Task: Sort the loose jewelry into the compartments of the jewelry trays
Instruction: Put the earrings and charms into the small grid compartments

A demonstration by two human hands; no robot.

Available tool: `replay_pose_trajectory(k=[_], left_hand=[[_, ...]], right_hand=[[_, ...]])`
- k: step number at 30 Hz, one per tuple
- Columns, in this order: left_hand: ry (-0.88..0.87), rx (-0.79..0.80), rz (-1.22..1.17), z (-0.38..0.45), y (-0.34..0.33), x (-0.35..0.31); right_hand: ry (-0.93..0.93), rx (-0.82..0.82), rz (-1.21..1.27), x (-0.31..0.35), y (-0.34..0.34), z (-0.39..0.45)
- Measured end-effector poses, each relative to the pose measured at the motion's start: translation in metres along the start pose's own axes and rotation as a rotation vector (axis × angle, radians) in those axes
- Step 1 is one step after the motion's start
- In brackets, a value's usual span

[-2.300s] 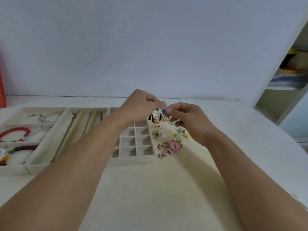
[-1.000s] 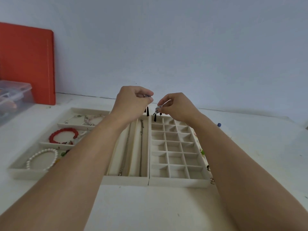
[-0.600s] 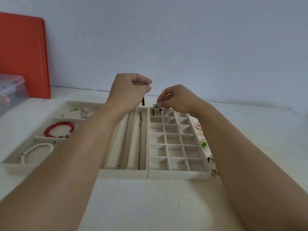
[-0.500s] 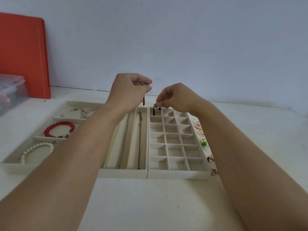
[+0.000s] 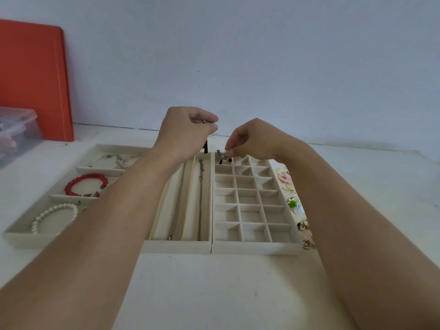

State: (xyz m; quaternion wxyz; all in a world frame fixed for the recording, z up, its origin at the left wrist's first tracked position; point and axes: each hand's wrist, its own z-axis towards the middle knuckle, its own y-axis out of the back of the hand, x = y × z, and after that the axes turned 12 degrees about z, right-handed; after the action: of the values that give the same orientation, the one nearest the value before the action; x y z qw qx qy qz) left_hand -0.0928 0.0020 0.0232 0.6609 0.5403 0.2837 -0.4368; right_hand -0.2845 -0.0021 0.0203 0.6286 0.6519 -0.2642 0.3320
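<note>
Beige, felt-lined grid tray (image 5: pixel 256 247) with its many small square compartments lay on the white table (image 5: pixel 214 294), and the right hand (image 5: pixel 252 139) had come down since half a second earlier, so that the small black-and-silver drop earring (image 5: pixel 225 158) pinched in its curled fingertips now hung at the tray's far left corner compartment instead of above it. The left hand (image 5: pixel 188 129) stayed raised over the neighbouring long-slot tray (image 5: pixel 177 246), fingers closed on a matching black earring (image 5: pixel 206 146) whose dark drop dangled below. Whether the right hand's earring touched the compartment floor could not be made out. Loose earrings (image 5: pixel 291 203) beside the grid tray were mostly hidden by the right forearm. The left forearm covered part of the bracelet tray (image 5: pixel 16 236), where a red bead bracelet (image 5: pixel 87 184) and a white pearl bracelet (image 5: pixel 56 216) lay.
</note>
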Motion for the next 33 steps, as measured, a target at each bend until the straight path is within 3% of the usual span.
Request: replay_pose_trajectory(k=[9, 15, 33], left_hand=[[-0.002, 0.017, 0.020, -0.002, -0.002, -0.001], [0.004, 0.017, 0.011, -0.002, -0.002, -0.001], [-0.010, 0.013, 0.002, -0.002, -0.001, -0.002]], right_hand=[[-0.014, 0.031, -0.033, 0.004, 0.004, -0.003], [-0.048, -0.126, -0.003, 0.000, -0.010, 0.004], [-0.143, -0.318, -0.132, -0.015, -0.026, 0.014]])
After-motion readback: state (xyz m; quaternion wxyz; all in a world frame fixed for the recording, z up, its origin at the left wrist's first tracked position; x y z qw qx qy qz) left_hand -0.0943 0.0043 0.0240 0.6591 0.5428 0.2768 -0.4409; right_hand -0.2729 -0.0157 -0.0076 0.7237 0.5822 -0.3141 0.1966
